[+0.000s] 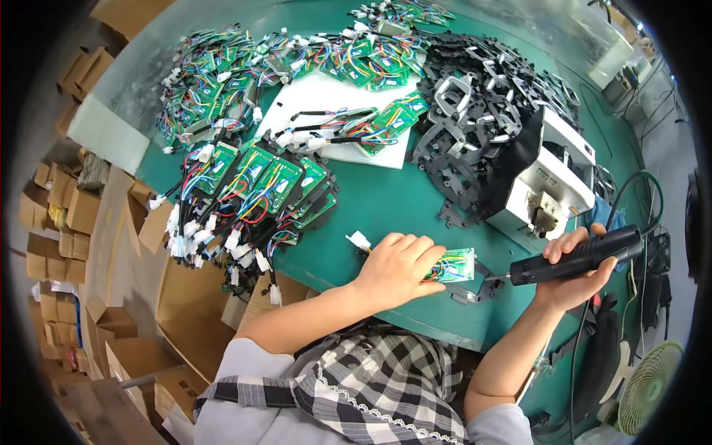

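Note:
My left hand (397, 268) is closed over a green circuit board (461, 264) with coloured wires, near the table's front edge. A white connector (359, 240) on a dark lead sticks out on that hand's left. Partly under the board is a dark plastic bracket (480, 288), its right end showing. My right hand (569, 285) grips a black electric screwdriver (530, 268) lying nearly level. Its bit points left, close to the bracket's right end; whether it touches cannot be made out. A cable runs from the screwdriver's rear end.
Several wired boards lie stacked on the left (274, 182), with a larger heap of boards (211, 93) behind. A white foam sheet (319, 96) bears more boards. Black plastic frames (475, 119) pile up beside a white screw feeder (552, 182). Cardboard boxes (196, 297) and a green fan (651, 389) flank me.

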Demonstrator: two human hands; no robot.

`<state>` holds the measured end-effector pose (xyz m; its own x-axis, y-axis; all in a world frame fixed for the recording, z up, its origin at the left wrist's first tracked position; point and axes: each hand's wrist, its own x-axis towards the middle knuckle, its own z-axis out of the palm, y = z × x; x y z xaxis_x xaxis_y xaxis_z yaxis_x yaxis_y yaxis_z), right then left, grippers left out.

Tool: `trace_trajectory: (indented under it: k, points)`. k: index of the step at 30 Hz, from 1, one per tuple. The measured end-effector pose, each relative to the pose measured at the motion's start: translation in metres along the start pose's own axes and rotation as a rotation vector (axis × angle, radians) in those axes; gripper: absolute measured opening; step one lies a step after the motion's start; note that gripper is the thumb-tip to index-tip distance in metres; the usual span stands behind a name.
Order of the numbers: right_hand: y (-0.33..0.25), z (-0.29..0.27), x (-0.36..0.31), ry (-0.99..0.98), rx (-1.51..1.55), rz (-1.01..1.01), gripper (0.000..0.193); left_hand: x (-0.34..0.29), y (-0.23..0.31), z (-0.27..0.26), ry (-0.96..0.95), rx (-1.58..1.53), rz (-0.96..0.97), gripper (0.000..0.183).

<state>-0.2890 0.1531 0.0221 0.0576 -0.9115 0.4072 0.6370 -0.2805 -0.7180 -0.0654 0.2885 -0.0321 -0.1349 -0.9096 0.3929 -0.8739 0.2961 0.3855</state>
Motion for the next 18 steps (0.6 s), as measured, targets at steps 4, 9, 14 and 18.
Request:
trace_trajectory:
  k: [4, 9, 14, 18]
  points:
    - [-0.001, 0.006, 0.001, 0.108, -0.010, 0.013, 0.058, 0.003, 0.001, 0.000, 0.095, -0.034, 0.046, 0.047]
    - [-0.025, 0.028, 0.033, 0.120, -0.319, -0.404, 0.066, 0.004, -0.001, 0.004, 0.214, -0.103, 0.111, 0.046]
    - [-0.029, 0.044, 0.056, -0.010, -0.570, -0.614, 0.074, 0.008, -0.003, 0.003, 0.229, -0.136, 0.111, 0.043]
    - [-0.021, 0.050, 0.054, -0.053, -0.533, -0.582, 0.064, 0.005, -0.008, 0.003, 0.220, -0.122, 0.108, 0.042]
